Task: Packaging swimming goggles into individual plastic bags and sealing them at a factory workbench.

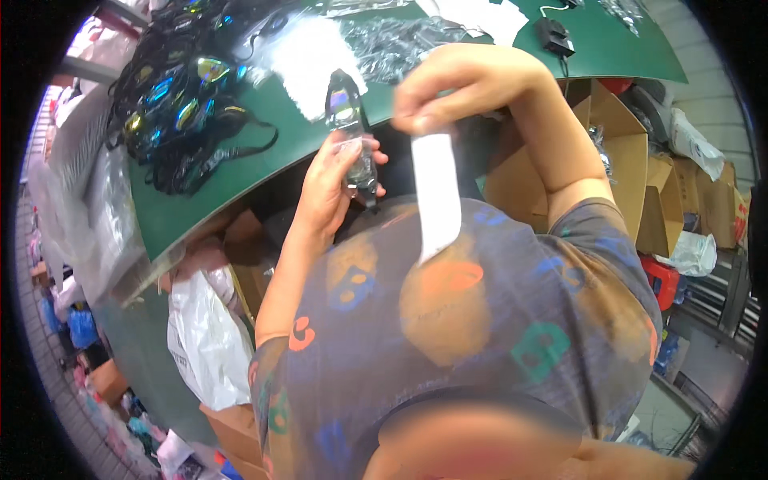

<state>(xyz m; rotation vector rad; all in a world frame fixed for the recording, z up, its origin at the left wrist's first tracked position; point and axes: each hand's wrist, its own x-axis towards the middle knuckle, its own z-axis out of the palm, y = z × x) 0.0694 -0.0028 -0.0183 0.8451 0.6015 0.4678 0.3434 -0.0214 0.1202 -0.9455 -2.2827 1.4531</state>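
Observation:
My left hand (322,186) is closed around a pair of dark swimming goggles (344,102) with shiny lenses, held upright at the table edge. Part of the goggles is covered by my fingers, and something clear and glossy shows against their lower half. To the right, my right hand (472,80) pinches the top of a long white paper strip (437,188). The strip hangs down in front of my shirt, its lower end curling. Motion blurs the right fingertips slightly. On the table at the left lies a tangled heap of black goggles (188,104) with mirrored lenses.
Clear plastic bags (392,50) lie on the green table (180,218) beyond my hands, beside a bright white patch. A black power adapter (552,36) sits at the far right, its cable hanging over the edge. An open cardboard box (628,136) stands right, a white plastic bag (206,344) lower left.

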